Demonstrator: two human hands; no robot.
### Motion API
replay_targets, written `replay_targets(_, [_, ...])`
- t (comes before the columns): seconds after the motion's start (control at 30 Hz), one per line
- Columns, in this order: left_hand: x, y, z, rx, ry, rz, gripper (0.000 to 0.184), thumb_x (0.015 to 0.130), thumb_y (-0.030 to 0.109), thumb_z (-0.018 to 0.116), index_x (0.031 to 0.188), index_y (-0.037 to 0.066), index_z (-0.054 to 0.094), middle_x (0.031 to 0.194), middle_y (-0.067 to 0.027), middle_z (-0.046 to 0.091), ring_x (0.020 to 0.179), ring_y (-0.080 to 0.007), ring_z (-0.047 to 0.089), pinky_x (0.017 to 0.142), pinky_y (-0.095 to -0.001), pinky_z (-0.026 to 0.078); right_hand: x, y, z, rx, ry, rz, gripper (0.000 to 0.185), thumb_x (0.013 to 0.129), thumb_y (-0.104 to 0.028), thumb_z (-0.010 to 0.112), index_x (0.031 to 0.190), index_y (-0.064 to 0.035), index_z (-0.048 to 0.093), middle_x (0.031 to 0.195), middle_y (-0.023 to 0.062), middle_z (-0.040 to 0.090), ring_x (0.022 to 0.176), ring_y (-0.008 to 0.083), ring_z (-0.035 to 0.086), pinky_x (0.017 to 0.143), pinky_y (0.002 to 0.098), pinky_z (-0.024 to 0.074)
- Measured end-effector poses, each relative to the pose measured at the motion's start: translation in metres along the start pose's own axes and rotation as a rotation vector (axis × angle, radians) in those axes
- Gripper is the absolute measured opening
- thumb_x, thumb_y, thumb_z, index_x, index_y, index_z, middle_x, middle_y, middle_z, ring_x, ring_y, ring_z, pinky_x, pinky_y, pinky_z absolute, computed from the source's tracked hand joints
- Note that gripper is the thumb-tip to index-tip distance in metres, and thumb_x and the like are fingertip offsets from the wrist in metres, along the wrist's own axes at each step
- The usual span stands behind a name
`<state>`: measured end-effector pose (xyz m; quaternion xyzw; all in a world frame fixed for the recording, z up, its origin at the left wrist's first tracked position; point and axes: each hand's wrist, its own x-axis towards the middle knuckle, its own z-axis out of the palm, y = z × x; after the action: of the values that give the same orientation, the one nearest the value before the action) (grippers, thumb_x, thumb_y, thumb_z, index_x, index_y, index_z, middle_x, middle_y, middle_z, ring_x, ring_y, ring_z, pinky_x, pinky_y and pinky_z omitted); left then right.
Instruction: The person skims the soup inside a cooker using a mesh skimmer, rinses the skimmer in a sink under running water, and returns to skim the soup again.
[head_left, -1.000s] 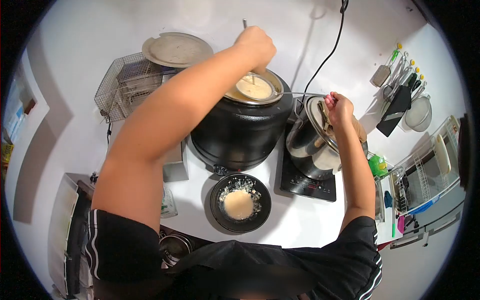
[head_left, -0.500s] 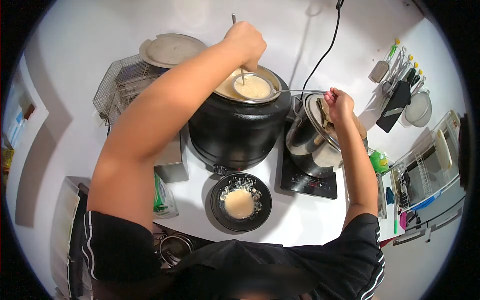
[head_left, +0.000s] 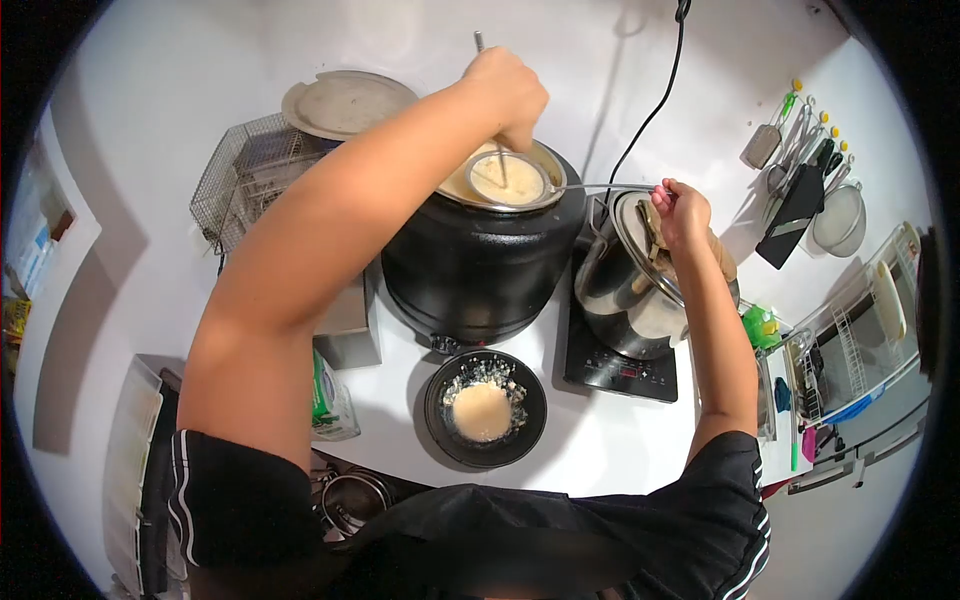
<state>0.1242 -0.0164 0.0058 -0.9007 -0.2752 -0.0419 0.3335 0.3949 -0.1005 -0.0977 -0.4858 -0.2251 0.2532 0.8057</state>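
My left hand [head_left: 508, 95] is closed round a thin metal stirring utensil [head_left: 479, 42], whose lower end dips into a strainer [head_left: 548, 183]. The utensil's tip is hidden in pale, creamy liquid [head_left: 520, 178] in the strainer. Fingers of my right hand [head_left: 684, 212] pinch the end of the strainer's long handle [head_left: 610, 186], keeping the strainer over the mouth of a black soup kettle [head_left: 480, 265]. Cream-coloured liquid shows inside the kettle too. In front of it stands a black bowl [head_left: 435, 415] with pale liquid and lumpy white bits round its inner wall.
Right of the kettle, a lidded steel pot [head_left: 625, 310] stands on a black induction cooker [head_left: 610, 378]. A wire basket [head_left: 225, 185] and a round lid [head_left: 350, 103] are at the back left. A green-and-white package [head_left: 332, 400] lies near the front left. Utensils hang on the right wall.
My left hand has moved slightly right and down with the utensil, whose lower end has shifted right within the strainer. The right hand keeps its hold on the handle.
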Motion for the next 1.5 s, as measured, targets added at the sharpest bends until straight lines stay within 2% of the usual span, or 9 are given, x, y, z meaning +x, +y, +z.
replay_targets(0.27, [0.011,0.002,0.014,0.033,0.131,0.031,0.02,0.054,0.025,0.064,0.065,0.009,0.066,0.069,-0.0094,0.063,0.066,-0.0239,0.062,0.057,-0.0348,0.049,-0.004,-0.004,-0.001,0.001,0.041,0.032,0.011,0.082,-0.001,0.045,0.086,0.0076,0.049,0.078,0.0133,0.051,0.063,0.022,0.056,0.053,0.0271,0.0519])
replay_targets(0.33, [0.002,-0.003,0.002,0.047,-0.037,-0.007,0.022,0.062,0.026,0.061,0.078,0.013,0.067,0.081,-0.0043,0.065,0.075,-0.0185,0.062,0.062,-0.0312,0.048,0.001,-0.002,-0.006,-0.002,0.014,0.015,0.011,0.082,-0.002,0.045,0.086,0.0075,0.049,0.079,0.0134,0.051,0.063,0.022,0.056,0.054,0.0272,0.0519])
replay_targets(0.67, [0.003,0.004,0.001,0.061,0.023,0.034,0.023,0.063,0.028,0.059,0.079,0.013,0.067,0.082,-0.0049,0.065,0.077,-0.0184,0.062,0.063,-0.031,0.047,0.002,0.0,-0.006,0.013,-0.002,0.003,0.01,0.081,-0.001,0.045,0.086,0.0074,0.048,0.078,0.0135,0.051,0.064,0.0222,0.056,0.051,0.028,0.0518])
replay_targets(0.87, [-0.002,0.002,-0.01,0.026,-0.051,-0.033,0.021,0.062,0.024,0.061,0.079,0.013,0.067,0.082,-0.0046,0.065,0.077,-0.0186,0.062,0.064,-0.0309,0.048,0.0,0.0,-0.004,-0.006,-0.003,0.005,0.011,0.081,-0.002,0.046,0.087,0.0078,0.048,0.08,0.0139,0.051,0.064,0.0226,0.056,0.052,0.0284,0.0518])
replay_targets(0.97, [0.003,0.011,-0.012,-0.02,-0.011,0.023,0.022,0.062,0.024,0.06,0.08,0.014,0.067,0.083,-0.0045,0.065,0.078,-0.0185,0.062,0.065,-0.031,0.048,0.001,0.002,-0.004,-0.005,-0.001,-0.003,0.011,0.081,-0.001,0.046,0.087,0.0078,0.048,0.079,0.0136,0.051,0.064,0.0222,0.056,0.053,0.0281,0.0519])
replay_targets(1.17, [0.004,0.005,-0.007,0.083,-0.042,0.014,0.024,0.061,0.024,0.059,0.082,0.014,0.067,0.083,-0.0043,0.065,0.078,-0.0187,0.062,0.065,-0.0309,0.048,-0.002,-0.003,-0.006,0.004,0.005,0.015,0.011,0.082,-0.002,0.045,0.087,0.0077,0.048,0.078,0.0129,0.051,0.063,0.0215,0.056,0.053,0.0278,0.0517])
replay_targets(1.23, [-0.001,0.005,-0.014,0.067,-0.111,-0.036,0.024,0.062,0.022,0.06,0.083,0.014,0.067,0.084,-0.0039,0.065,0.078,-0.0184,0.062,0.065,-0.0309,0.048,-0.004,-0.004,-0.004,-0.008,-0.002,0.022,0.008,0.083,-0.003,0.047,0.081,0.003,0.051,0.073,0.0081,0.054,0.058,0.0154,0.055,0.052,0.0233,0.0516])
replay_targets(1.33, [0.006,0.009,-0.017,0.007,-0.102,-0.011,0.023,0.063,0.022,0.06,0.083,0.014,0.067,0.085,-0.0036,0.065,0.078,-0.0181,0.062,0.066,-0.0313,0.048,0.001,0.0,-0.004,0.015,-0.021,-0.012,0.01,0.082,-0.001,0.046,0.085,0.0075,0.049,0.078,0.0131,0.051,0.061,0.0214,0.056,0.052,0.0268,0.0517])
replay_targets(1.5, [0.015,0.01,-0.005,0.07,-0.045,-0.001,0.024,0.061,0.022,0.061,0.082,0.014,0.068,0.085,-0.0039,0.065,0.078,-0.0182,0.062,0.065,-0.0318,0.048,-0.006,-0.004,-0.003,0.014,0.012,0.002,0.009,0.081,0.0,0.046,0.084,0.0072,0.049,0.075,0.0128,0.051,0.061,0.0218,0.056,0.051,0.0272,0.052])
